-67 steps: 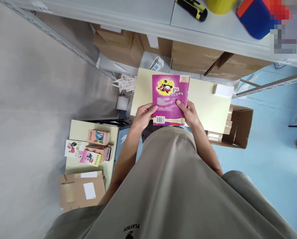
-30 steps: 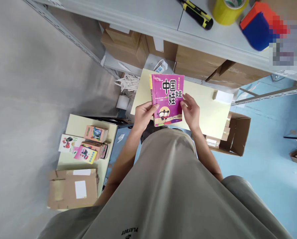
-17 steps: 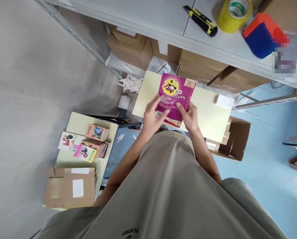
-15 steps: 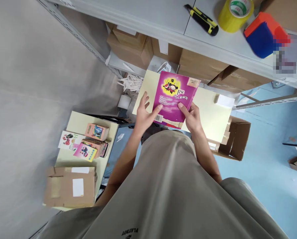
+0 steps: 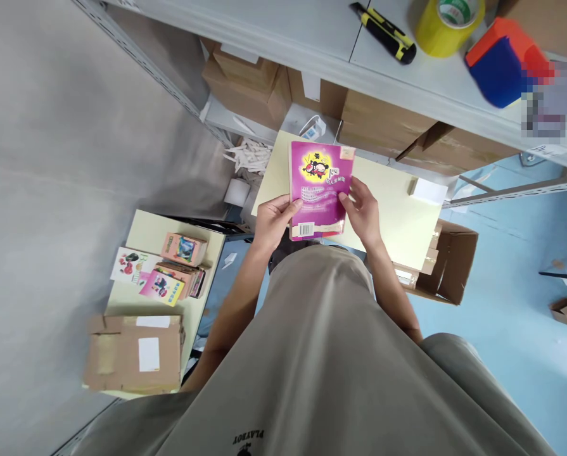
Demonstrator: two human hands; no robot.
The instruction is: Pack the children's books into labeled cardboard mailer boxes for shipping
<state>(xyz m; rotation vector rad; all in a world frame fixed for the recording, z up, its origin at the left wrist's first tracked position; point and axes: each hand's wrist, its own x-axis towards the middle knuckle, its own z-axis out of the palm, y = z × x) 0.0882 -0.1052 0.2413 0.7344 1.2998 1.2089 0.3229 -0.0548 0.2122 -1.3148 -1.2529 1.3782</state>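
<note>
A purple book (image 5: 318, 196) with cartoon figures in a yellow patch and a barcode at its lower left is held up between my two hands. My left hand (image 5: 274, 218) grips its left edge, thumb on the cover and fingers behind. On the opposite edge, my right hand (image 5: 362, 209) is closed with its thumb pressed on the cover and its fingers at the side and back. Beneath the book lies a pale yellow tabletop (image 5: 397, 215), partly covered by it.
A side table at left carries several books (image 5: 183, 250) and a flat cardboard box (image 5: 133, 354). On the shelf above rest a box cutter (image 5: 385, 31), yellow tape roll (image 5: 447, 28) and red-blue object (image 5: 502, 66). Cardboard boxes (image 5: 382, 123) line the lower shelf; an open carton (image 5: 449, 263) stands right.
The purple book has shifted left and turned more upright. My left hand, whose fingers were spread, has closed on its left edge. My right hand still holds the other side.
</note>
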